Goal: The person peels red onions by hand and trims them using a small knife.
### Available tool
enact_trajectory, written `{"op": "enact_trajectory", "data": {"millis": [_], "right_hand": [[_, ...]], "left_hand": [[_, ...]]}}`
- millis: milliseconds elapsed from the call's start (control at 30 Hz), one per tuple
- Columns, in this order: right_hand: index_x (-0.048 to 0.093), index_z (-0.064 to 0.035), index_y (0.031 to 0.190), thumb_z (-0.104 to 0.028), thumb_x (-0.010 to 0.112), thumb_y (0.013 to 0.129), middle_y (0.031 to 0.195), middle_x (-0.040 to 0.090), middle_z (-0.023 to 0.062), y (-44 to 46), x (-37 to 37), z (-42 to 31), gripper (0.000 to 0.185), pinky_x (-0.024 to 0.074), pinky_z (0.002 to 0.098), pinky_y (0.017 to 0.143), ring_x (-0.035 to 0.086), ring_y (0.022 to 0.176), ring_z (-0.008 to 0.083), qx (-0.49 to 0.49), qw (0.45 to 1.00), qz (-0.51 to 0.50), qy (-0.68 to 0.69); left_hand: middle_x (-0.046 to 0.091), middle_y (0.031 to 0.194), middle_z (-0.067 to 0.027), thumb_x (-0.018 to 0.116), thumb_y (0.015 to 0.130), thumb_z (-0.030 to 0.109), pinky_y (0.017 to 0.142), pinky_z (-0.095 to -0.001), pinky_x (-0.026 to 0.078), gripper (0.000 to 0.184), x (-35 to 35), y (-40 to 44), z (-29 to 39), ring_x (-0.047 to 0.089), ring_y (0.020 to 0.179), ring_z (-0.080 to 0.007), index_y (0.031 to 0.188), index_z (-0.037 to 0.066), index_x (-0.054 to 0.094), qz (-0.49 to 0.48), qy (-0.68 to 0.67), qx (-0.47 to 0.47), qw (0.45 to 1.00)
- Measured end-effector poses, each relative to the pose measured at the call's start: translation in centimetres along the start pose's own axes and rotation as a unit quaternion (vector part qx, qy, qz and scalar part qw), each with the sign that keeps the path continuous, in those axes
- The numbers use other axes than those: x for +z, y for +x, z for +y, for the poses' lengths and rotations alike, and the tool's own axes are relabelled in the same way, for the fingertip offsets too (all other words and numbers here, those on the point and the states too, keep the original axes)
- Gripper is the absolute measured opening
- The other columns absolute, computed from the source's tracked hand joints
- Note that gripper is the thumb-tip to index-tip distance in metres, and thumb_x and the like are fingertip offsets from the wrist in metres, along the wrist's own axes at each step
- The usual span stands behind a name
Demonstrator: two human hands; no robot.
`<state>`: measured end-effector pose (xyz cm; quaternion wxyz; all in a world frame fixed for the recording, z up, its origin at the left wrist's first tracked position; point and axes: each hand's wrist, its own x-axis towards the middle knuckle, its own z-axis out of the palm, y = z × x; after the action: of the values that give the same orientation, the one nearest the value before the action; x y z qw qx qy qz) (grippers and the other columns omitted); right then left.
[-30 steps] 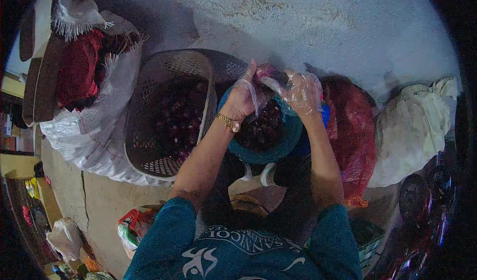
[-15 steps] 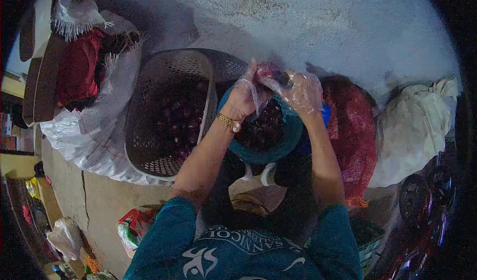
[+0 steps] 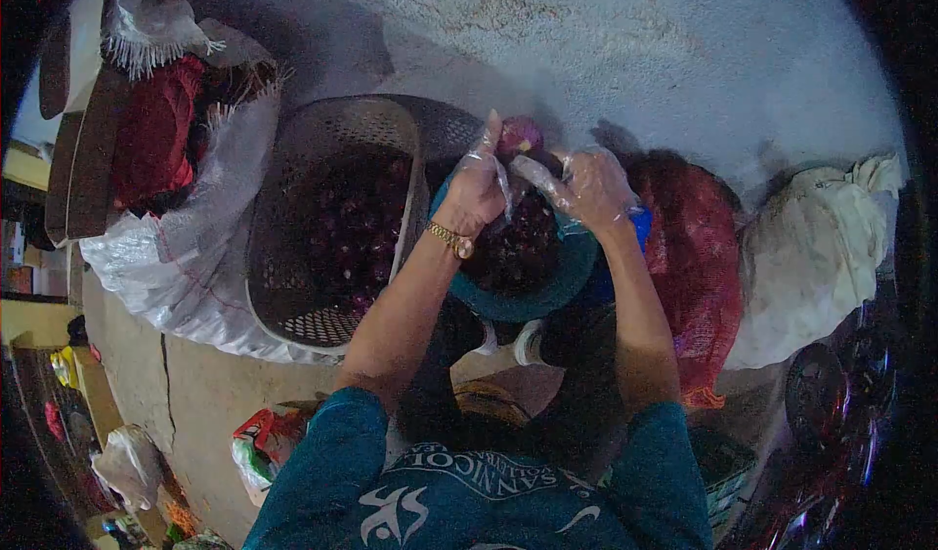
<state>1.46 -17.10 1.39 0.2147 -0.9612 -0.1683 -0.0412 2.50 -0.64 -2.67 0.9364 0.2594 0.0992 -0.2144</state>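
My left hand (image 3: 476, 190), in a clear plastic glove and with a gold watch at the wrist, holds a round reddish-purple onion (image 3: 520, 136) near its fingertips. My right hand (image 3: 589, 187), gloved in clear plastic too, is just right of the onion with its fingers bent; what it grips, if anything, is too dark to make out. Below both hands is a teal basin (image 3: 523, 306) with dark purple pieces (image 3: 518, 252) in it. A grey-brown perforated basket (image 3: 264, 296) to the left holds many dark purple onions (image 3: 357, 228).
A white woven sack (image 3: 210, 257) with red mesh (image 3: 156, 140) is at the left. A red mesh sack (image 3: 689, 257) and a whitish sack (image 3: 816, 267) stand to the right. The rough wall (image 3: 586, 52) rises behind. A colourful bag (image 3: 264, 447) lies on the floor.
The onion shows more clearly above my left hand, turned somewhat. My right hand has shifted slightly and its fingers have drawn in a little.
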Motion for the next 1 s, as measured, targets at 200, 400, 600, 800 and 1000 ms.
{"op": "enact_trajectory", "data": {"millis": [200,400,600,800,1000], "right_hand": [[0.066,-0.0031,0.083,-0.047,0.056,0.084,0.078,0.064,0.0224,-0.4,2.8,4.0,0.045,0.0474,0.0487,0.070,0.062,0.077,0.0402,-0.117,0.973,0.194,0.034],[0.059,0.0002,0.067,-0.046,0.051,0.087,0.072,0.060,0.0261,0.3,1.5,3.3,0.052,0.0450,0.0505,0.066,0.060,0.072,0.0418,-0.032,0.996,0.084,0.029],[0.066,-0.0002,0.072,-0.064,0.057,0.077,0.069,0.062,0.0241,0.4,-1.2,0.3,0.064,0.0473,0.0481,0.070,0.062,0.073,0.0403,0.015,0.999,0.033,-0.010],[0.068,-0.0011,0.094,-0.070,0.066,0.063,0.089,0.066,0.0229,-0.1,0.2,0.9,0.076,0.0478,0.0460,0.080,0.063,0.087,0.0377,-0.018,0.995,0.091,-0.042],[0.063,0.0015,0.106,-0.069,0.069,0.059,0.094,0.065,0.0223,0.1,0.0,1.4,0.085,0.0475,0.0455,0.083,0.062,0.093,0.0387,0.003,0.998,0.067,-0.003]], "left_hand": [[0.058,0.109,-0.0108,0.050,0.089,0.052,0.089,-0.0430,0.047,0.052,0.0,0.0,0.7,0.057,0.095,-0.0264,0.113,0.006,0.053,0.012,-0.039,0.008,0.999],[0.053,0.116,-0.0147,0.044,0.091,0.053,0.099,-0.0491,0.040,0.056,-0.3,0.0,0.5,0.051,0.109,-0.0309,0.120,0.004,0.049,0.009,-0.062,0.028,0.998],[0.055,0.114,-0.0153,0.044,0.094,0.046,0.099,-0.0498,0.039,0.049,-0.5,0.4,0.8,0.052,0.107,-0.0305,0.119,0.004,0.049,0.023,-0.086,0.020,0.996],[0.059,0.108,-0.0138,0.050,0.093,0.038,0.093,-0.0440,0.047,0.041,0.0,0.0,0.9,0.058,0.099,-0.0285,0.114,0.003,0.052,0.026,0.003,0.043,0.999],[0.061,0.104,-0.0129,0.050,0.092,0.043,0.086,-0.0399,0.050,0.045,0.5,-0.3,0.7,0.061,0.093,-0.0268,0.112,0.003,0.053,-0.002,-0.021,0.026,0.999]]}}
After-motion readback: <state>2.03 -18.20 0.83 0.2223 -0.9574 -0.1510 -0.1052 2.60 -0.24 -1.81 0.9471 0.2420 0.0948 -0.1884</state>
